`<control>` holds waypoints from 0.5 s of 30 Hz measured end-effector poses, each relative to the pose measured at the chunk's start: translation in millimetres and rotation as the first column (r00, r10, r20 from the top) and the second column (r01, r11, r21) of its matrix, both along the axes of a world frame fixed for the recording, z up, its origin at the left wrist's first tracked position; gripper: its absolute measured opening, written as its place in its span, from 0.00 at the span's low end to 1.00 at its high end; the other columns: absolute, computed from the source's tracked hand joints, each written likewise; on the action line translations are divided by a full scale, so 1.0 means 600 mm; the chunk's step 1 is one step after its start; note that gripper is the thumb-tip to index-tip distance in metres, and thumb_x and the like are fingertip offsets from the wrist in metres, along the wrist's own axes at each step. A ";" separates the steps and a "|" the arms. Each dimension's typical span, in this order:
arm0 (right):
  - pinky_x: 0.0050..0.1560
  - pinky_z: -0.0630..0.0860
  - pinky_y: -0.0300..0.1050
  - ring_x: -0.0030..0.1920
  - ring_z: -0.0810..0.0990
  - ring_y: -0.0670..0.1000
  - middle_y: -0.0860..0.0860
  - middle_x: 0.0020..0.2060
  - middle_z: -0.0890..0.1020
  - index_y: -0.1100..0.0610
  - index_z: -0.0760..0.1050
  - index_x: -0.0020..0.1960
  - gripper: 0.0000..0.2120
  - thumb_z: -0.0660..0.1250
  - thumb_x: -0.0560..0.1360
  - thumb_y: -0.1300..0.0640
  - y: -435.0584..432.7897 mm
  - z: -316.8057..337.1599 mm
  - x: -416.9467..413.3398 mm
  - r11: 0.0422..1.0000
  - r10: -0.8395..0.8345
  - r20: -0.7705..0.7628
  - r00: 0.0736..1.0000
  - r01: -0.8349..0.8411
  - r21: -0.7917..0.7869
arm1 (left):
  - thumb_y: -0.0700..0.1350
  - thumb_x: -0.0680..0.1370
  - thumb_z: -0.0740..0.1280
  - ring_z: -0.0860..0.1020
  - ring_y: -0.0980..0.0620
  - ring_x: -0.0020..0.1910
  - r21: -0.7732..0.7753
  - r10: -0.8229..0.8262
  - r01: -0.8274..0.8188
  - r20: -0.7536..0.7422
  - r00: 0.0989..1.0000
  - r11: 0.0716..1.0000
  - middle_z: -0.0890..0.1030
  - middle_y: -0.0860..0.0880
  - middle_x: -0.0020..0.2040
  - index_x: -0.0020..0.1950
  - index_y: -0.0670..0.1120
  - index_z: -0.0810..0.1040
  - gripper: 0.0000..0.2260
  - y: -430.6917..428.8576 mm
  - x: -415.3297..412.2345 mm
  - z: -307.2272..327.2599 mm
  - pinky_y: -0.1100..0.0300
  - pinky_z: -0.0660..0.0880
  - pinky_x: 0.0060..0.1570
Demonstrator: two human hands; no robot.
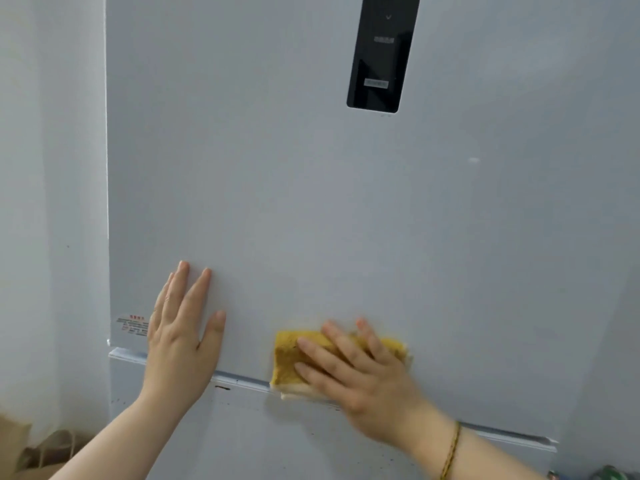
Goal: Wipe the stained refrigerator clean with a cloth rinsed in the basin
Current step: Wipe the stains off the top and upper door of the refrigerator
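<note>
Two hands are on the pale grey, smooth-fronted refrigerator (311, 202). At far left, low down, a crumpled brown paper bag (31, 452) is cut off by the frame edge. On the upper door's lower left corner sits a small printed label with red lettering (133, 323); its text is too small to read.

Just beside it the left hand (183, 334) lies flat on the door, fingers straight and slightly spread, holding nothing. It is judged to be steadying the door against the push of wiping. Below it, on the seam between upper and lower doors, a dark brown stain (221, 388) shows, with fine specks on the lower door.

Right of that, the right hand (356, 372) presses a folded yellow cloth with a pale underside (294, 362) against the upper door's bottom edge. Its fingers are straight and splayed over the cloth, not curled round it, likely to spread pressure. The hand is blurred and covers much of the cloth.

Above right, a glossy black control panel (381, 53) is cut off at the top. No basin is in view.
</note>
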State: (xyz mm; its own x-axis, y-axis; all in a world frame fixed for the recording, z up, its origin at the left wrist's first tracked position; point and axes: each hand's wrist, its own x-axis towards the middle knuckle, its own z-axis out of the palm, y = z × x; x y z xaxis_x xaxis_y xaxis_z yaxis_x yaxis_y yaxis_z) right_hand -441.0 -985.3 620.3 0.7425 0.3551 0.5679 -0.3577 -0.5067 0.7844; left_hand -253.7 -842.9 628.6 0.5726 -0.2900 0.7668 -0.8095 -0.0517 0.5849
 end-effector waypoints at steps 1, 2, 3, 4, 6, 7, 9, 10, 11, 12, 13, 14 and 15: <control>0.70 0.51 0.58 0.66 0.67 0.57 0.49 0.67 0.68 0.50 0.67 0.64 0.18 0.48 0.78 0.59 0.000 0.032 0.002 0.999 0.035 0.029 0.999 -0.035 -0.005 | 0.50 0.72 0.57 0.56 0.49 0.71 -0.017 -0.022 0.022 0.008 1.000 1.000 0.59 0.51 0.71 0.68 0.43 0.68 0.26 0.002 0.004 -0.002 0.57 0.51 0.66; 0.69 0.52 0.57 0.65 0.68 0.56 0.50 0.66 0.71 0.50 0.68 0.63 0.17 0.50 0.78 0.59 0.003 0.069 0.007 0.998 0.063 0.105 0.992 -0.064 0.003 | 0.52 0.72 0.57 0.56 0.51 0.70 -0.028 -0.038 0.039 0.022 0.999 0.999 0.59 0.52 0.69 0.68 0.43 0.68 0.26 0.004 0.010 -0.002 0.56 0.52 0.66; 0.69 0.53 0.57 0.64 0.68 0.56 0.51 0.65 0.74 0.50 0.69 0.62 0.16 0.52 0.77 0.59 0.005 0.111 0.013 0.996 0.080 0.212 0.974 -0.086 0.018 | 0.54 0.72 0.56 0.56 0.52 0.69 -0.034 -0.051 0.052 0.038 0.998 0.998 0.60 0.53 0.68 0.67 0.43 0.69 0.27 0.007 0.014 -0.003 0.55 0.53 0.66; 0.68 0.54 0.57 0.63 0.68 0.57 0.52 0.63 0.76 0.50 0.69 0.62 0.17 0.55 0.74 0.59 0.007 0.153 0.022 0.995 0.080 0.325 0.942 -0.096 0.032 | 0.56 0.71 0.54 0.56 0.53 0.68 -0.039 -0.066 0.068 0.046 0.997 0.997 0.60 0.54 0.68 0.67 0.43 0.69 0.28 0.009 0.019 -0.004 0.55 0.54 0.65; 0.67 0.54 0.59 0.63 0.67 0.58 0.55 0.62 0.76 0.52 0.69 0.62 0.20 0.58 0.70 0.58 0.014 0.225 0.044 0.993 0.035 0.505 0.862 -0.085 0.077 | 0.56 0.71 0.52 0.58 0.58 0.67 -0.060 -0.109 0.112 0.043 0.993 0.992 0.61 0.56 0.67 0.67 0.46 0.68 0.28 0.016 0.026 0.000 0.55 0.55 0.65; 0.66 0.53 0.59 0.63 0.66 0.58 0.56 0.63 0.76 0.53 0.70 0.63 0.21 0.59 0.69 0.58 0.020 0.248 0.057 0.991 0.004 0.569 0.822 -0.081 0.109 | 0.55 0.71 0.54 0.59 0.63 0.66 -0.078 -0.145 0.147 0.032 0.989 0.986 0.62 0.59 0.67 0.67 0.48 0.67 0.25 0.019 0.026 0.003 0.56 0.55 0.65; 0.66 0.52 0.59 0.64 0.66 0.59 0.58 0.64 0.74 0.54 0.71 0.63 0.23 0.61 0.68 0.58 0.037 0.261 0.088 0.981 -0.039 0.657 0.753 -0.096 0.169 | 0.48 0.73 0.57 0.59 0.71 0.63 -0.144 -0.226 0.222 -0.013 0.974 0.964 0.61 0.65 0.64 0.64 0.53 0.65 0.19 0.031 0.030 0.011 0.59 0.56 0.65; 0.67 0.52 0.59 0.64 0.66 0.59 0.58 0.65 0.73 0.55 0.71 0.64 0.23 0.62 0.68 0.57 0.045 0.253 0.099 0.976 -0.041 0.677 0.735 -0.116 0.185 | 0.45 0.73 0.59 0.59 0.71 0.64 -0.189 -0.253 0.240 -0.047 0.966 0.952 0.61 0.66 0.63 0.62 0.55 0.65 0.18 0.037 0.033 0.015 0.60 0.57 0.65; 0.67 0.52 0.59 0.65 0.65 0.59 0.58 0.65 0.73 0.55 0.70 0.64 0.23 0.63 0.69 0.57 0.052 0.233 0.111 0.973 -0.030 0.674 0.738 -0.133 0.189 | 0.42 0.75 0.61 0.59 0.68 0.65 -0.229 -0.253 0.227 -0.089 0.963 0.947 0.60 0.66 0.64 0.62 0.56 0.64 0.18 0.043 0.041 0.017 0.60 0.57 0.66; 0.68 0.52 0.58 0.65 0.64 0.59 0.58 0.66 0.72 0.54 0.68 0.64 0.23 0.63 0.69 0.56 0.056 0.201 0.120 0.973 -0.013 0.642 0.767 -0.138 0.184 | 0.38 0.77 0.62 0.59 0.63 0.67 -0.250 -0.230 0.190 -0.141 0.963 0.949 0.60 0.64 0.66 0.63 0.57 0.63 0.20 0.048 0.048 0.019 0.60 0.57 0.66; 0.69 0.51 0.57 0.66 0.64 0.59 0.57 0.67 0.70 0.54 0.67 0.65 0.22 0.61 0.70 0.56 0.061 0.159 0.132 0.976 0.002 0.580 0.814 -0.127 0.176 | 0.35 0.78 0.60 0.58 0.60 0.69 -0.247 -0.189 0.139 -0.191 0.963 0.959 0.58 0.61 0.68 0.66 0.56 0.63 0.22 0.055 0.059 0.022 0.62 0.56 0.65; 0.70 0.51 0.57 0.67 0.63 0.59 0.55 0.67 0.68 0.53 0.67 0.65 0.20 0.59 0.72 0.57 0.063 0.111 0.133 0.981 0.009 0.494 0.869 -0.103 0.163 | 0.34 0.78 0.59 0.57 0.57 0.71 -0.232 -0.153 0.097 -0.237 0.959 0.968 0.58 0.59 0.70 0.69 0.53 0.62 0.23 0.055 0.064 0.024 0.64 0.55 0.64; 0.70 0.51 0.56 0.69 0.62 0.59 0.53 0.67 0.66 0.53 0.67 0.64 0.18 0.55 0.75 0.59 0.070 0.057 0.145 0.985 0.020 0.391 0.920 -0.084 0.149 | 0.35 0.78 0.58 0.57 0.55 0.72 -0.213 -0.117 0.057 -0.279 0.953 0.975 0.57 0.56 0.72 0.71 0.50 0.61 0.23 0.062 0.080 0.024 0.66 0.53 0.63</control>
